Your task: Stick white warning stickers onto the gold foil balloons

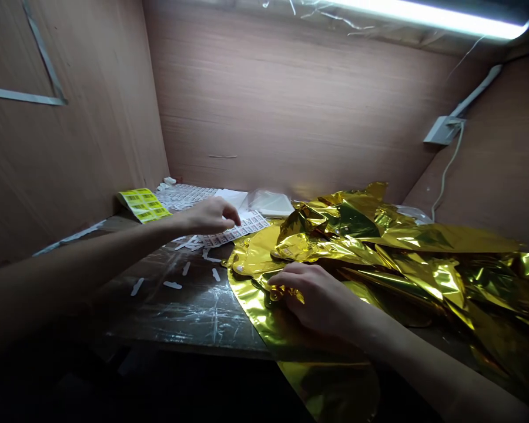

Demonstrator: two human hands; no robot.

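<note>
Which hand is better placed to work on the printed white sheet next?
Probably the left hand: its fingers are right by the printed white sheet, while the right hand is lower down, pinching gold foil.

A white tube light [427,16] at the upper right burns out to a featureless strip, the strongest brightness in view. Its cool glow spreads over the back wall [282,111] and fades toward the side walls [66,158], while the area below the table [171,317] sinks to near black. Gold foil [414,282] throws scattered, hard glints; the table's scratched surface shows bluish-white sheen. Wide-angle distortion stretches the forearms [92,264] toward the edges, where they darken.
</note>
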